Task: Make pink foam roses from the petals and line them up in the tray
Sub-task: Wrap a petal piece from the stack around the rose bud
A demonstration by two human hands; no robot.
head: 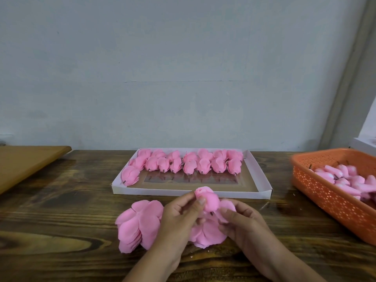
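Far left, we see a light wooden board (26, 163) lying on our dark wooden table (61, 200). Moving right, a stack of pink foam petals (136, 224) sits fanned out near us, touching our left hand (179, 216). That hand pinches the half-made rose (206, 198), thumb on its side, just in front of the white tray (262, 194). In the tray's far half, finished roses (187, 163) lie in rows. Our right hand (242, 220) grips a petal (226, 206) against the bud. Far right, an orange basket (325, 198) holds more pink buds (350, 180).
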